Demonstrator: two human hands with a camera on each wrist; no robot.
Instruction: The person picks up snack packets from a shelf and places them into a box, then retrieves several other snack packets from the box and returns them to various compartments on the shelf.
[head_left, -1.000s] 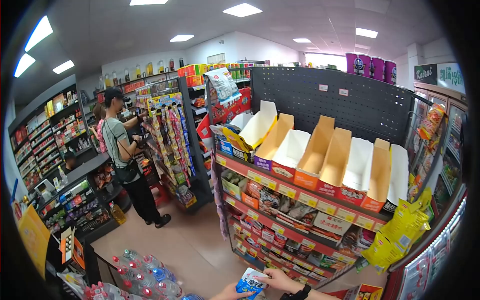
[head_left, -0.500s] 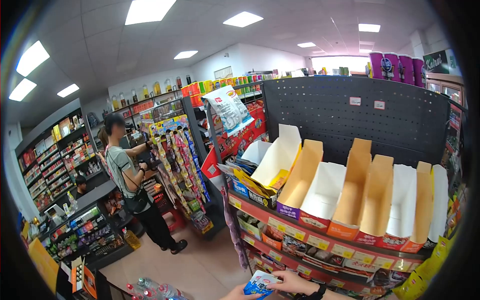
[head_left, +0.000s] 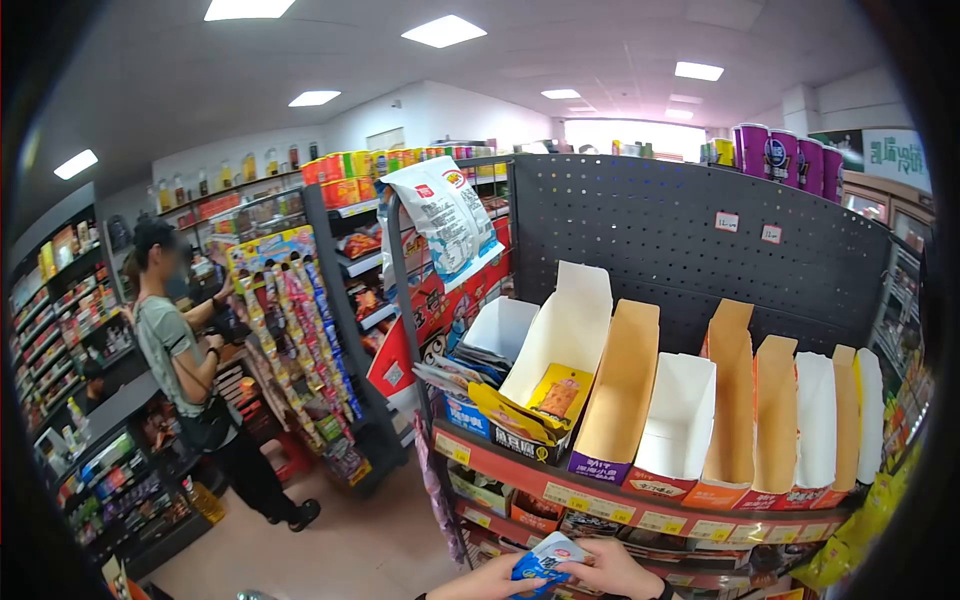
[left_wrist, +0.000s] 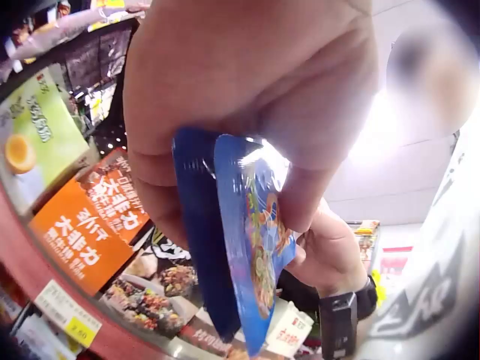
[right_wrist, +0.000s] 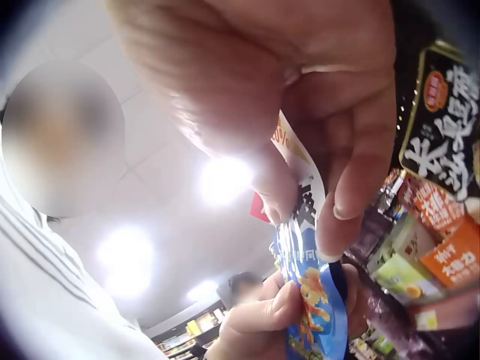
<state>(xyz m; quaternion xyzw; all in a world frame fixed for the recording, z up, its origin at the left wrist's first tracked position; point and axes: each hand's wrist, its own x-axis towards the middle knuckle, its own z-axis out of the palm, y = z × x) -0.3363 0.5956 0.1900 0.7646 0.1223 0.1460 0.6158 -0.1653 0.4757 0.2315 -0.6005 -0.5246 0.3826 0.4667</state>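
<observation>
Both hands hold blue-and-white snack packets low in front of the shelf rack. My left hand pinches the lower blue part, thumb on the printed face. At the white top end my right hand grips with thumb and fingers. Two blue packet layers show side by side under the left fingers in the left wrist view. The right wrist view has the right hand above and the left hand below on the same packaging. A black band with a device circles the right wrist.
A row of open display boxes tops the rack, one with yellow packets. Left of it, another box holds blue packets. A white snack bag hangs at the rack's left end. A person stands by a candy rack.
The head view has come nearer to the rack, so the boxes look larger, and the bottles at lower left have nearly left the frame. Both hands keep hold of the packets, now tilted differently.
</observation>
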